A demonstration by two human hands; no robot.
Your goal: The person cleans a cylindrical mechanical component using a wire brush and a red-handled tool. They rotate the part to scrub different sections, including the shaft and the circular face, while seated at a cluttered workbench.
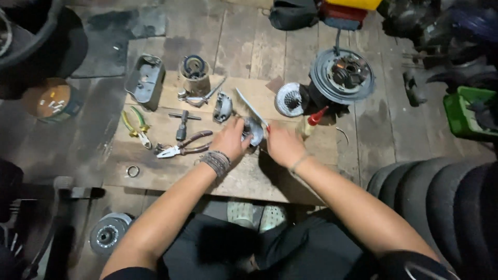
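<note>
Left hand [230,139] clamped around small round grey metal part [254,130] at centre of wooden worktop [155,173]; right hand [282,145] closed on long flat metal blade [251,108] angled far-left. Red-capped bottle [311,122] just right; red-handled pliers [184,146] left. Yellow-and-red container [348,9] at far edge.

You see a dull grey metal part [254,130] on a pale wooden board [238,179] over dark brown floor planks [249,41]. One pair of pliers [137,127] has yellow-green grips, the other [182,147] dark red ones. The bottle [310,123] wears a red nozzle. A green crate [467,111] sits at the far right, black tyres [441,202] below it, and your left wrist carries grey braided bands [217,162]
</note>
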